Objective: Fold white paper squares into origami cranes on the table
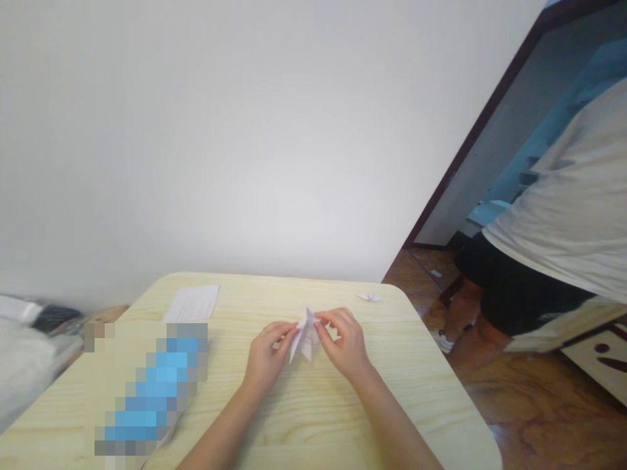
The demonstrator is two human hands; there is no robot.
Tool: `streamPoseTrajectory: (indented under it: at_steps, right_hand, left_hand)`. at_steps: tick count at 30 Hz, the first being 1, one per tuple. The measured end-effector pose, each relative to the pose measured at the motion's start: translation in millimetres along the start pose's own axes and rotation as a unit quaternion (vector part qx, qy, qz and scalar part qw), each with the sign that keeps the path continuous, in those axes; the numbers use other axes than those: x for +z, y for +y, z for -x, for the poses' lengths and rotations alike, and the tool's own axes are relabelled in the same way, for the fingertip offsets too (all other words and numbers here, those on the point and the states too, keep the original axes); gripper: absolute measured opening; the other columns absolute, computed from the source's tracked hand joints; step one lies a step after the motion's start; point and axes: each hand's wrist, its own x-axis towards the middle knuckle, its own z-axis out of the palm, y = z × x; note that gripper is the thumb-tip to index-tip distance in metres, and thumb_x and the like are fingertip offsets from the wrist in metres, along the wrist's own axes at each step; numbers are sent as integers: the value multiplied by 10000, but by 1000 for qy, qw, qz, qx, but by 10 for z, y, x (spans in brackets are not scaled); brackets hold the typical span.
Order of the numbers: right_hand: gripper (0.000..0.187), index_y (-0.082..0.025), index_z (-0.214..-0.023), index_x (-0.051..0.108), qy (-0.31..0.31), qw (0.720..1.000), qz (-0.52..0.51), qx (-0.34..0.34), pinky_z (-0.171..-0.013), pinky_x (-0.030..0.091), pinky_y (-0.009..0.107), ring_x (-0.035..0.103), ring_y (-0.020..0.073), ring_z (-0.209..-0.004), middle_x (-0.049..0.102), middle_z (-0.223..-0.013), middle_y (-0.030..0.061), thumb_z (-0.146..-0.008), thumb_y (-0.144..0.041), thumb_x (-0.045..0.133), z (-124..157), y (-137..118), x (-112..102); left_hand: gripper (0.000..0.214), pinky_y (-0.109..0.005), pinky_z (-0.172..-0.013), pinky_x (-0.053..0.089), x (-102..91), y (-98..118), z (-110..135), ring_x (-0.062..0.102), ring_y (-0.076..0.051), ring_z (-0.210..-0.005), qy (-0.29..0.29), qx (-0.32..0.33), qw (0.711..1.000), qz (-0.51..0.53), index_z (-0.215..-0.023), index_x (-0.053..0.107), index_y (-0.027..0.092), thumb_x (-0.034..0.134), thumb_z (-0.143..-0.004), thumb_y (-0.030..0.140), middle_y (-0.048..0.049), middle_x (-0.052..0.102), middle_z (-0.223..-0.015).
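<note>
Over the middle of a light wooden table (pixel 401 391) I hold a small folded piece of white paper (pixel 304 338) between both hands. My left hand (pixel 267 356) pinches its left side with fingertips together. My right hand (pixel 345 343) pinches the paper's upper right edge, fingers curled. The paper stands partly upright, with pointed flaps hanging down toward the tabletop.
A flat white sheet (pixel 192 303) lies at the table's far left. A tiny folded paper figure (pixel 369 297) sits near the far right edge. A blurred blue patch (pixel 151 391) covers part of the left. A person in a white shirt and black shorts (pixel 553 235) stands at right.
</note>
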Motion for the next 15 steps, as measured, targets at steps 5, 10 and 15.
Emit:
streamPoseTrajectory:
  at_steps: [5, 10, 15]
  right_hand:
    - [263, -256, -963, 612, -42, 994, 30, -97, -905, 346, 393, 465, 203, -1024, 559, -1028, 49, -727, -156, 552, -55, -50, -87]
    - [132, -243, -830, 629, -65, 994, 16, -83, -894, 336, 376, 491, 187, -971, 596, -940, 33, -734, -177, 565, -45, -9, -86]
    - [73, -226, -797, 623, -63, 995, -4, -73, -911, 313, 371, 542, 162, -858, 621, -828, 25, -753, -215, 566, -43, 2, -93]
  left_hand:
    - [169, -291, -739, 484, 11, 53, 31, 599, -168, -792, -33, 50, 997, -39, -868, 660, 231, 517, -787, 272, -39, 661, -828]
    - [170, -274, -733, 483, 4, 66, 34, 598, -160, -795, -54, 62, 995, -54, -871, 648, 226, 497, -801, 265, -38, 653, -831]
    - [161, -266, -721, 483, 2, 61, 23, 596, -159, -793, -67, 64, 993, -66, -860, 632, 212, 492, -805, 270, -40, 646, -825]
